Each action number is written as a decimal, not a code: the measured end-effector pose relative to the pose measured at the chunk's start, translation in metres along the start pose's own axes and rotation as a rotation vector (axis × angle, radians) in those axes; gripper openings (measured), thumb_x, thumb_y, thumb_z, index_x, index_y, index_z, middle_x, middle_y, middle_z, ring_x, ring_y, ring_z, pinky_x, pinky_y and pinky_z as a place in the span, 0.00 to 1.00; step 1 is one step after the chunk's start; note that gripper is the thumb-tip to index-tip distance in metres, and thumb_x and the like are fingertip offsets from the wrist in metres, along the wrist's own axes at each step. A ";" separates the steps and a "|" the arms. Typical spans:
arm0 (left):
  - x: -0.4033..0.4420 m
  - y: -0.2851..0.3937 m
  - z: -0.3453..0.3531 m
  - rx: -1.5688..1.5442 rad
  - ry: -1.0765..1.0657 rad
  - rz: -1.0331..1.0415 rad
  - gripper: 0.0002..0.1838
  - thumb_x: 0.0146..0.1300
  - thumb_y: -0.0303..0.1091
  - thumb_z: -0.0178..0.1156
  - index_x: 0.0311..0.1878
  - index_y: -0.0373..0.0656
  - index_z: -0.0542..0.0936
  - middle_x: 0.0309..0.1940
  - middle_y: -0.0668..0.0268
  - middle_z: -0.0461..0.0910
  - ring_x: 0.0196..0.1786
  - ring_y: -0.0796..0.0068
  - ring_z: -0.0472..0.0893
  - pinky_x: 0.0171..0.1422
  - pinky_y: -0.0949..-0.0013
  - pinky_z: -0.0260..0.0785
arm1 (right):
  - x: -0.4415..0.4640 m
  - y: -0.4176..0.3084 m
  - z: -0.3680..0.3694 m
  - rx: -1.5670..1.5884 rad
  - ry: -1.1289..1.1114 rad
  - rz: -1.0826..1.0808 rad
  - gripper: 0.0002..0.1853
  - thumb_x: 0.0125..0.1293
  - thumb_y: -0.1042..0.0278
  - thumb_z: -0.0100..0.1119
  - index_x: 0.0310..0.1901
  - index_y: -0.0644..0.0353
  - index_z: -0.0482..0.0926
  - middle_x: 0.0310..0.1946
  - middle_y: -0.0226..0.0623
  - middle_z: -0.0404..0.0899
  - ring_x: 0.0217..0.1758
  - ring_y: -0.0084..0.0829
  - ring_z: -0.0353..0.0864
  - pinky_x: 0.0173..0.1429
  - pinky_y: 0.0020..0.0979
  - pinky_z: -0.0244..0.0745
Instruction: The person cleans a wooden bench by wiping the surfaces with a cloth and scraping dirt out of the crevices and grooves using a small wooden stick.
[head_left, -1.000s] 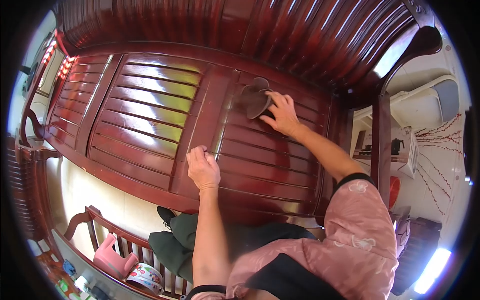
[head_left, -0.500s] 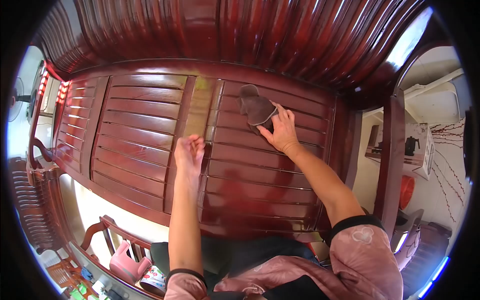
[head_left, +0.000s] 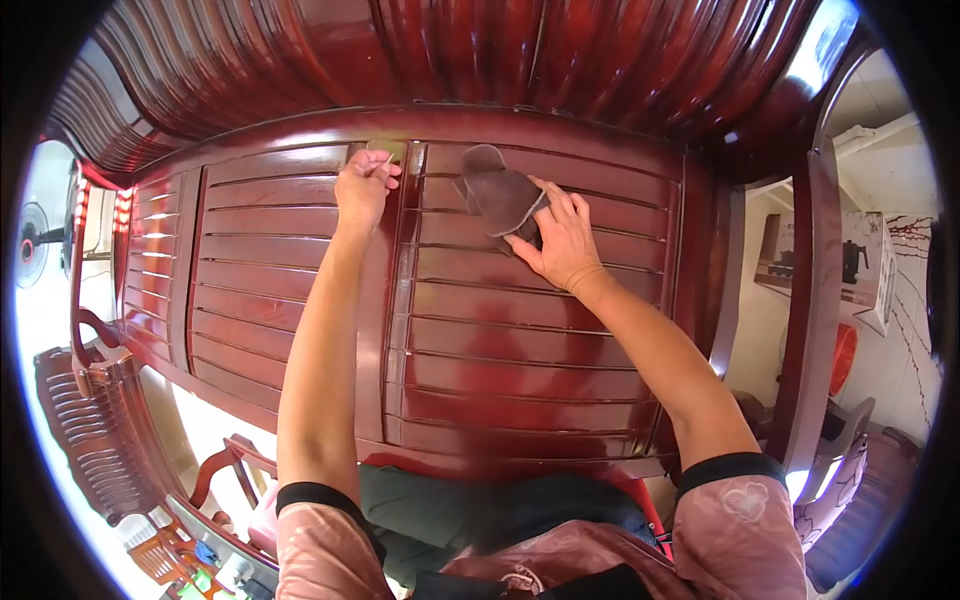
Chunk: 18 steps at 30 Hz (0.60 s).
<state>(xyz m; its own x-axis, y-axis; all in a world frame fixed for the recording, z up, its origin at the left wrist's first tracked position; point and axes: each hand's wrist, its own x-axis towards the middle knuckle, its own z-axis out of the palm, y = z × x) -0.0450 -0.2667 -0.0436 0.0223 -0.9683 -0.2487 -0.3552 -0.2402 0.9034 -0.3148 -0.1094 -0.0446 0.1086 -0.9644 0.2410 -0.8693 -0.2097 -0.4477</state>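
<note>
A dark brown cloth point(head_left: 500, 195) lies bunched on the slatted seat of a reddish-brown wooden bench point(head_left: 520, 345). My right hand point(head_left: 562, 238) grips the cloth's right edge, thumb below and fingers over it. Further left, my left hand point(head_left: 366, 190) is above the flat strip between two slatted panels, near the back of the seat. Its fingers are curled together in a pinch. Whatever may be between them is too small to make out. A yellowish-green patch point(head_left: 390, 150) shows on the wood just beyond those fingers.
The bench's curved, slatted backrest point(head_left: 460, 60) rises along the far side. A wooden armrest post point(head_left: 808, 300) stands at the right, with a printed box point(head_left: 835, 262) behind it. At the left are a fan point(head_left: 35, 243) and a wooden chair point(head_left: 100, 430).
My left hand has moved away from me along the strip towards the backrest, fingers still curled. The right hand stays on the cloth with little change. The view has shifted slightly.
</note>
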 end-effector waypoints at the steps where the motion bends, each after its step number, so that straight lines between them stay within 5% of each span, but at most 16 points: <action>1: 0.004 0.000 -0.001 0.108 0.016 0.037 0.07 0.67 0.27 0.62 0.47 0.41 0.84 0.31 0.67 0.85 0.31 0.79 0.81 0.37 0.72 0.72 | 0.000 0.000 0.000 -0.002 -0.005 0.003 0.30 0.61 0.48 0.66 0.57 0.63 0.77 0.71 0.44 0.65 0.75 0.44 0.62 0.74 0.50 0.53; 6: 0.017 0.004 0.004 0.514 0.179 0.304 0.08 0.59 0.37 0.72 0.34 0.44 0.86 0.25 0.63 0.85 0.30 0.67 0.84 0.39 0.61 0.74 | 0.000 0.001 0.001 -0.003 -0.019 0.013 0.28 0.61 0.48 0.66 0.55 0.63 0.79 0.72 0.45 0.65 0.75 0.44 0.62 0.75 0.50 0.53; 9: 0.016 0.019 0.009 0.602 0.174 0.239 0.07 0.60 0.36 0.71 0.34 0.45 0.85 0.27 0.59 0.85 0.32 0.56 0.84 0.41 0.57 0.75 | 0.001 0.002 0.002 0.007 -0.006 0.008 0.27 0.61 0.48 0.66 0.51 0.64 0.80 0.72 0.45 0.65 0.75 0.44 0.63 0.74 0.50 0.53; 15: 0.047 0.001 0.011 0.627 0.210 0.746 0.06 0.63 0.34 0.68 0.36 0.45 0.81 0.29 0.54 0.83 0.35 0.46 0.82 0.44 0.50 0.74 | 0.001 0.002 0.002 0.014 -0.004 0.004 0.25 0.60 0.48 0.67 0.47 0.64 0.81 0.71 0.46 0.66 0.74 0.46 0.63 0.74 0.50 0.54; 18: 0.032 0.017 0.007 0.673 0.071 0.561 0.04 0.63 0.30 0.65 0.38 0.43 0.79 0.34 0.53 0.82 0.39 0.45 0.82 0.44 0.48 0.73 | 0.000 0.003 0.003 0.005 0.003 -0.005 0.26 0.59 0.49 0.67 0.49 0.64 0.80 0.71 0.46 0.66 0.74 0.46 0.63 0.74 0.51 0.54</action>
<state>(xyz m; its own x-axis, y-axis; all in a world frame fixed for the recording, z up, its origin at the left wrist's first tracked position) -0.0568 -0.3011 -0.0387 -0.2708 -0.9388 0.2127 -0.8062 0.3420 0.4828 -0.3160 -0.1110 -0.0483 0.1115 -0.9629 0.2457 -0.8661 -0.2154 -0.4511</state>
